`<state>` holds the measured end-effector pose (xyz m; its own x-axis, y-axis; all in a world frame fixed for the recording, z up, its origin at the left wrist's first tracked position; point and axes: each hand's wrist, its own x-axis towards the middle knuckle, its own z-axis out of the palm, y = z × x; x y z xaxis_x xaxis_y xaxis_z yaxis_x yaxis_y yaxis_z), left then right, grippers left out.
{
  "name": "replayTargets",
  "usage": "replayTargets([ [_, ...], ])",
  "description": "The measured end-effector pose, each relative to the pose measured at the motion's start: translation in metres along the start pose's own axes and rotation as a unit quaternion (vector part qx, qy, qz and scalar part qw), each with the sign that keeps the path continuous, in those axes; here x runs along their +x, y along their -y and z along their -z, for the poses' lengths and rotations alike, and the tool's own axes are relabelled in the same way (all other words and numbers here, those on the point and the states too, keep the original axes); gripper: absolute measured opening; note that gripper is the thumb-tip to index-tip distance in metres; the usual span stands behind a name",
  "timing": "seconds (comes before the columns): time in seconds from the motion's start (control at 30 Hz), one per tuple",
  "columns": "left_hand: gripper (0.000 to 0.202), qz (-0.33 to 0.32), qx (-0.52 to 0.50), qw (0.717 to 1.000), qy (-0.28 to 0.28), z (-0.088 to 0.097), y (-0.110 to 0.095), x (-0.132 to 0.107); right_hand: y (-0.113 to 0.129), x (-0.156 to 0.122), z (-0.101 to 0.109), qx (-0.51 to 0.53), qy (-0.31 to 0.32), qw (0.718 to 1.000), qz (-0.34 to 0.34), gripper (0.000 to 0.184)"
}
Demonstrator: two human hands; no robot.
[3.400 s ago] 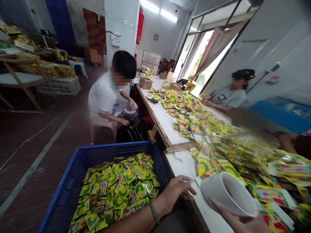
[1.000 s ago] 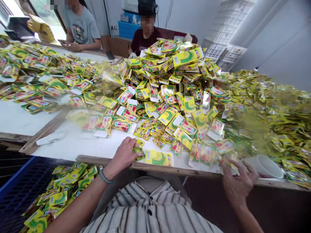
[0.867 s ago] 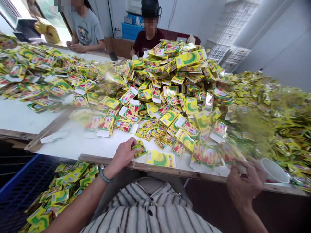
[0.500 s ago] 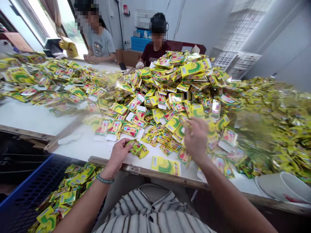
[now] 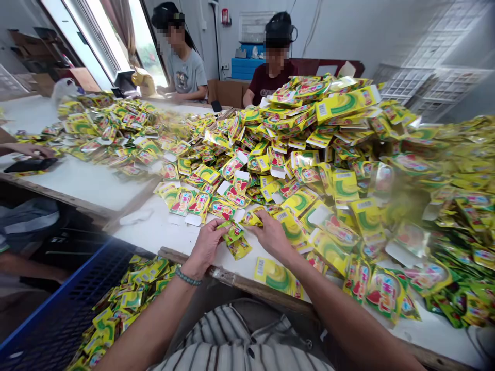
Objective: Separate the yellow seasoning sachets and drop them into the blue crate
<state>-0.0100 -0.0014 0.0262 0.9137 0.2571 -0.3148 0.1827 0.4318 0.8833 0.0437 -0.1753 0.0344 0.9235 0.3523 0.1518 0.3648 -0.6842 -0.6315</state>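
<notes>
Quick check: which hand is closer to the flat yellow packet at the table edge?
Right. The right hand is just beyond the flat yellow packet, its wrist passing beside it; the left hand sits farther off to the packet's left, pinching small sachets.

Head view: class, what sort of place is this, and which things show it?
Probably a small packing workshop: a heap of yellow-and-green foil sachets covers the long white worktable, a blue plastic crate holds more, and two people sit opposite.
</notes>
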Motion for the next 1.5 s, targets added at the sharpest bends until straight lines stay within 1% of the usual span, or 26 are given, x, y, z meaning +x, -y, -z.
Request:
replayTargets([
  [0.07, 0.043, -0.004, -0.001, 1.0, -0.013, -0.007, 0.001, -0.001, -0.001, -0.001, 0.011, 0.116, 0.004, 0.993, 0.004, 0.021],
  [0.17, 0.044, -0.006, 0.009, 1.0, -0.029, -0.015, 0.003, -0.002, -0.003, 0.0, 0.019, 0.23, 0.047, 0.972, 0.028, 0.027],
  [0.2, 0.044, -0.01, 0.012, 0.999, -0.032, -0.016, 0.005, -0.002, -0.005, 0.0, 0.019, 0.265, 0.058, 0.962, 0.028, 0.029],
  [0.27, 0.045, -0.022, 0.018, 0.999, -0.039, -0.018, 0.008, -0.001, -0.01, -0.002, 0.015, 0.338, 0.066, 0.939, 0.007, 0.03],
  [0.37, 0.046, -0.044, 0.027, 0.997, -0.05, -0.02, 0.014, 0.0, -0.016, -0.006, 0.008, 0.415, 0.053, 0.908, -0.033, 0.033],
  [0.4, 0.046, -0.051, 0.029, 0.997, -0.052, -0.021, 0.016, 0.0, -0.017, -0.007, 0.006, 0.424, 0.049, 0.904, -0.034, 0.033],
  [0.47, 0.045, -0.055, 0.04, 0.997, -0.041, -0.026, 0.017, 0.0, -0.017, -0.008, 0.003, 0.419, 0.047, 0.907, -0.015, 0.032],
  [0.6, 0.042, -0.031, 0.057, 0.998, 0.015, -0.034, 0.015, -0.003, -0.018, -0.009, 0.003, 0.336, 0.049, 0.94, 0.037, 0.024],
  [0.7, 0.041, -0.005, 0.06, 0.997, 0.051, -0.032, 0.011, -0.004, -0.017, -0.011, 0.005, 0.262, 0.037, 0.963, 0.054, 0.02],
  [0.8, 0.04, -0.002, 0.092, 0.993, 0.076, -0.025, 0.007, -0.004, -0.015, -0.013, 0.003, 0.219, 0.044, 0.972, 0.077, 0.021],
  [0.83, 0.04, -0.006, 0.101, 0.991, 0.083, -0.023, 0.006, -0.004, -0.015, -0.014, 0.001, 0.223, 0.049, 0.97, 0.079, 0.023],
  [0.9, 0.041, -0.011, 0.104, 0.991, 0.087, -0.021, 0.004, -0.005, -0.014, -0.014, -0.004, 0.278, 0.061, 0.957, 0.062, 0.026],
  [0.97, 0.041, -0.007, 0.087, 0.993, 0.074, -0.02, 0.003, -0.006, -0.014, -0.014, -0.008, 0.364, 0.076, 0.928, 0.019, 0.032],
  [1.03, 0.04, -0.013, 0.088, 0.994, 0.062, -0.02, 0.003, -0.007, -0.013, -0.013, -0.01, 0.41, 0.095, 0.907, -0.019, 0.042],
  [1.07, 0.039, -0.025, 0.102, 0.993, 0.061, -0.02, 0.004, -0.007, -0.012, -0.014, -0.01, 0.411, 0.107, 0.905, -0.029, 0.044],
  [1.13, 0.035, -0.052, 0.149, 0.985, 0.071, -0.017, 0.003, -0.007, -0.011, -0.014, -0.009, 0.395, 0.133, 0.908, -0.03, 0.041],
  [1.2, 0.033, -0.082, 0.214, 0.969, 0.097, -0.013, -0.003, -0.003, -0.01, -0.014, -0.005, 0.382, 0.131, 0.914, -0.03, 0.036],
  [1.23, 0.032, -0.111, 0.264, 0.952, 0.103, -0.009, -0.008, 0.0, -0.01, -0.014, -0.003, 0.371, 0.111, 0.921, -0.032, 0.035],
  [1.27, 0.034, -0.157, 0.331, 0.925, 0.099, -0.006, -0.014, 0.005, -0.011, -0.013, -0.001, 0.346, 0.08, 0.934, -0.035, 0.035],
  [1.3, 0.036, -0.217, 0.413, 0.88, 0.088, -0.003, -0.022, 0.011, -0.012, -0.012, 0.001, 0.309, 0.043, 0.949, -0.037, 0.035],
  [1.33, 0.04, -0.277, 0.5, 0.818, 0.072, 0.0, -0.03, 0.018, -0.014, -0.011, 0.003, 0.269, 0.007, 0.962, -0.039, 0.037],
  [1.37, 0.046, -0.323, 0.581, 0.745, 0.056, 0.002, -0.038, 0.025, -0.015, -0.01, 0.005, 0.234, -0.022, 0.971, -0.039, 0.039],
  [1.4, 0.053, -0.347, 0.649, 0.675, 0.048, 0.003, -0.046, 0.033, -0.016, -0.009, 0.007, 0.209, -0.042, 0.976, -0.039, 0.041],
  [1.43, 0.06, -0.349, 0.702, 0.619, 0.05, 0.004, -0.051, 0.04, -0.017, -0.008, 0.008, 0.195, -0.056, 0.978, -0.038, 0.042],
  [1.47, 0.064, -0.336, 0.739, 0.58, 0.057, 0.004, -0.055, 0.047, -0.018, -0.007, 0.009, 0.191, -0.065, 0.979, -0.037, 0.041],
  [1.5, 0.066, -0.322, 0.764, 0.556, 0.062, 0.004, -0.058, 0.052, -0.019, -0.007, 0.01, 0.191, -0.071, 0.978, -0.034, 0.04],
])
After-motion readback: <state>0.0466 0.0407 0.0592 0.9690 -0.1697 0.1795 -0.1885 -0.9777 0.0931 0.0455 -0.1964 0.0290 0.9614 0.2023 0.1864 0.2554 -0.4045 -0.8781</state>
